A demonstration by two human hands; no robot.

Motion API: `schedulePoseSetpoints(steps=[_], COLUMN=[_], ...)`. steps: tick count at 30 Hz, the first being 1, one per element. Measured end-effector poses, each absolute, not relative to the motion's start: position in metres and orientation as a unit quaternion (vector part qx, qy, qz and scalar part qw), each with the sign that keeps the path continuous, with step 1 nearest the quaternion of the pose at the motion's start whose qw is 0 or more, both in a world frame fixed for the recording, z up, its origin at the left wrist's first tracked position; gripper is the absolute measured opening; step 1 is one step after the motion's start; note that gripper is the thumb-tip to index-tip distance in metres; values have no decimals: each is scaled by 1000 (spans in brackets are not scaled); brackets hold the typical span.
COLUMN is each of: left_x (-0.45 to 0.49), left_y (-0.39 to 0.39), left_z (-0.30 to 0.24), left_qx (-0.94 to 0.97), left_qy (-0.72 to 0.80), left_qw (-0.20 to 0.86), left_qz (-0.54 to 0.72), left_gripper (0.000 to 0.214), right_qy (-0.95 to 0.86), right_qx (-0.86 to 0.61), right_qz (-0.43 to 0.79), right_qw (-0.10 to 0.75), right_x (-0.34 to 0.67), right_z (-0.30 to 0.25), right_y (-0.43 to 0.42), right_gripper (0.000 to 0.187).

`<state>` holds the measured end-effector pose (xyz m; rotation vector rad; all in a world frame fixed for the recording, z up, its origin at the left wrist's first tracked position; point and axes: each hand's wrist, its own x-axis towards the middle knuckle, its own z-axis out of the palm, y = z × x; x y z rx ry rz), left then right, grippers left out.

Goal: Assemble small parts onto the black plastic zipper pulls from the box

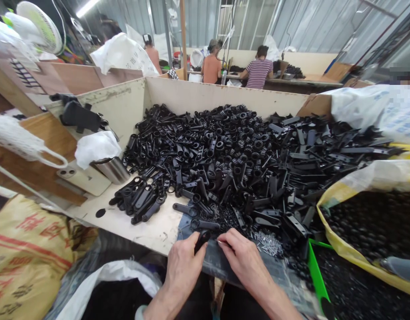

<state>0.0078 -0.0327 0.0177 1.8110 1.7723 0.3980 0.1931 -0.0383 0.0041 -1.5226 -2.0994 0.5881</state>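
Note:
My left hand (183, 266) grips a small black plastic part (202, 241) between thumb and fingers. My right hand (243, 262) sits close beside it, its fingertips pinching a thin silver metal pin or screw (220, 242). Just past my right hand lies a scatter of small silver screws (268, 243). A large heap of black plastic parts (208, 169) fills the cream-walled bin (224, 95) in front of my hands. The dark sheet (224, 262) under my hands lies on the bin's near edge.
A yellow-lined sack of black parts (368, 222) and a green tray edge (318, 271) lie to my right. To my left are a woven sack (25, 253) and a steel cup (113, 170). Several co-workers (258, 73) sit at a far bench.

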Motion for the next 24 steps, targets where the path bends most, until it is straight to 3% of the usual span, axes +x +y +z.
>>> schedulePoseSetpoints(steps=[6,10,18,24], left_x=[-7,-8,8,-2], left_y=[-24,-23,-19,-14], left_z=[17,19,14,17], left_qx=[662,668,692,699], left_qy=[691,693,682,673], left_qw=[258,244,220,229], left_qz=[135,113,82,86], left_gripper=[18,15,22,21], right_qy=[-801,-801,-756,-792], right_qx=[-558,-554,-528,-524], right_qz=[119,118,236,174], right_qw=[179,192,308,260], right_x=[180,176,186,186], right_z=[-1,-3,8,-3], right_y=[-27,-26,-42,-58], right_gripper=[32,33,26,37])
